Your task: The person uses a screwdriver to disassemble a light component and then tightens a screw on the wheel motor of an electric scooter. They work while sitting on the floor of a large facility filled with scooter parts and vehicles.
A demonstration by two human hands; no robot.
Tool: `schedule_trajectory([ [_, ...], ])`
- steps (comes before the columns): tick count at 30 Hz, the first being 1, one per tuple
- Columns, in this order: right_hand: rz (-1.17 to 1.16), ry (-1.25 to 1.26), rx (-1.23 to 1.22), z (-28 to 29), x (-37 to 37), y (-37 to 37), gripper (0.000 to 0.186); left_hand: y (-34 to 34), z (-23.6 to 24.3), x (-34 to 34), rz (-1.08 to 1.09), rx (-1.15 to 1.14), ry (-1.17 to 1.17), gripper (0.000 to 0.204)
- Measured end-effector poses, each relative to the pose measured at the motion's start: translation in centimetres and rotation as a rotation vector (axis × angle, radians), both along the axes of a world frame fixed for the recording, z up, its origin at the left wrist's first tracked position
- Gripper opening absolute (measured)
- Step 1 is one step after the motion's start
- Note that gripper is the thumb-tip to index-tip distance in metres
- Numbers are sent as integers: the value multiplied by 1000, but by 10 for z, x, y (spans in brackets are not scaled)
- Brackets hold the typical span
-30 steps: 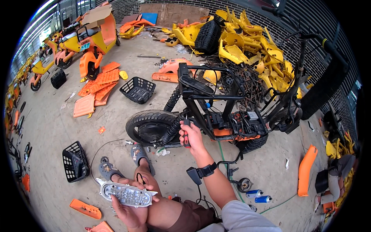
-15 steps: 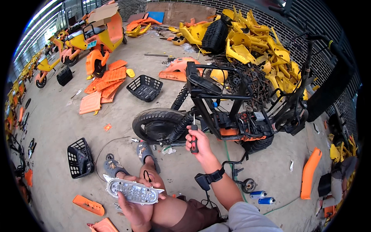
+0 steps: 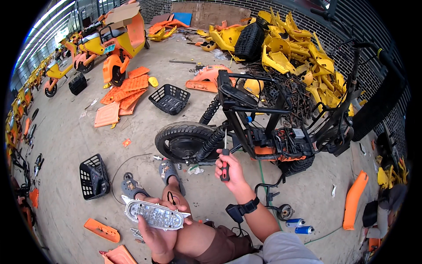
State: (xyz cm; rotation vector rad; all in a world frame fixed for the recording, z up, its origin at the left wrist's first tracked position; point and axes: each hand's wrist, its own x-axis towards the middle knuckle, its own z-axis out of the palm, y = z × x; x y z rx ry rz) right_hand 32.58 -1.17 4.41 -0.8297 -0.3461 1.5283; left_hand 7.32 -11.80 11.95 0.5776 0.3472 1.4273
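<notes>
Screwdriver (image 3: pixel 224 163) in right hand (image 3: pixel 231 169), lamp (image 3: pixel 154 215) in left hand (image 3: pixel 159 237)

- The single view comes from a fisheye camera worn on the person's head, looking down and forward over the person's own knees and forearms.
- It sits close to the left hand (image 3: pixel 160 233) and right hand (image 3: pixel 231 169), which enter from the lower edge.
- The stripped scooter frame (image 3: pixel 263 127) stands near, at the centre.
- The concrete floor (image 3: pixel 66 145) curves away toward the rim, where the brick wall (image 3: pixel 351 22) bends at the top right.
</notes>
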Motion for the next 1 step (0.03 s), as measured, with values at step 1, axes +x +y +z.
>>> schedule_trajectory([
  [1, 1, 0, 0, 0, 0, 0, 26, 0, 0, -1, -3, 3, 3, 58],
])
